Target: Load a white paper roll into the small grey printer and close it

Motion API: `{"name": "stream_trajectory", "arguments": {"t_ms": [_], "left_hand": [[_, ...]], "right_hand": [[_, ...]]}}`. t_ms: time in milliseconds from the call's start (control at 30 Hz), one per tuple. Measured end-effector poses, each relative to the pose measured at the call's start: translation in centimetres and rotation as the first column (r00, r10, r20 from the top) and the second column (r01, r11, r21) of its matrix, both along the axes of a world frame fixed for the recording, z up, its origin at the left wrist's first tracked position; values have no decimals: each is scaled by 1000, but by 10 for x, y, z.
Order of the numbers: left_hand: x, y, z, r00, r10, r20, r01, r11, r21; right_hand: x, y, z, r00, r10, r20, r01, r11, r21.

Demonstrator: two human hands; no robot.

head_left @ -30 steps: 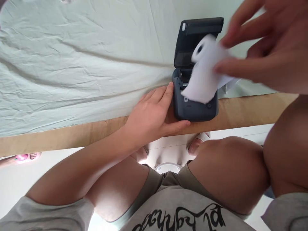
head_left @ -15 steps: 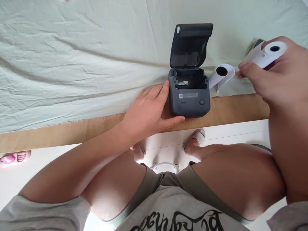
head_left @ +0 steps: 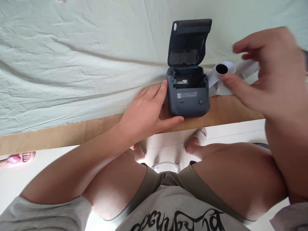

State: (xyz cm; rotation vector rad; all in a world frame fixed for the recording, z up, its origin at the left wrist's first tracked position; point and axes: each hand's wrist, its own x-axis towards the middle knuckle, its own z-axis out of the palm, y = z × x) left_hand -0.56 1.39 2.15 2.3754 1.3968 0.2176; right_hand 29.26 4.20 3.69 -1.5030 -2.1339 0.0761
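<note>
A dark blue-grey label printer stands near the table's front edge with its lid tipped up, showing the hollow inside. My left hand lies against its left side, fingers stretched out and thumb along the front edge. Right of the printer sits a white label roll with a dark core hole. My right hand, blurred, is open above this roll, its thumb overlapping the roll's edge; whether they touch I cannot tell. A second white roll lies behind, partly covered by my fingers.
A pale green, wrinkled cloth covers the table. Its bare wooden edge runs along the front. A dark object shows at the right border, partly cut off. Below are my legs and a pink slipper on the floor.
My right hand has let go of the white roll it held and moved left, opening over the other roll. The left hand stays against the printer.
</note>
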Motion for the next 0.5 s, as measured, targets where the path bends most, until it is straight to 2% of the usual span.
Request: {"name": "stream_trajectory", "arguments": {"t_ms": [67, 133, 300, 433, 500], "left_hand": [[0, 0, 0, 1000, 7, 1, -7, 1000, 0], [-1, 1, 0, 1000, 9, -1, -9, 1000, 0], [-1, 1, -2, 1000, -11, 23, 11, 1000, 11], [-2, 1, -4, 998, -17, 67, 16, 1000, 21], [-3, 0, -4, 997, -20, 71, 19, 1000, 20]], "right_hand": [[-6, 5, -6, 997, 60, 54, -57, 996, -65], [-7, 12, -13, 996, 74, 40, -70, 992, -102], [-3, 22, -22, 996, 82, -47, -86, 993, -85], [-13, 17, -12, 963, 93, -254, -74, 994, 83], [-24, 14, -5, 878, 100, -469, -55, 993, 108]]}}
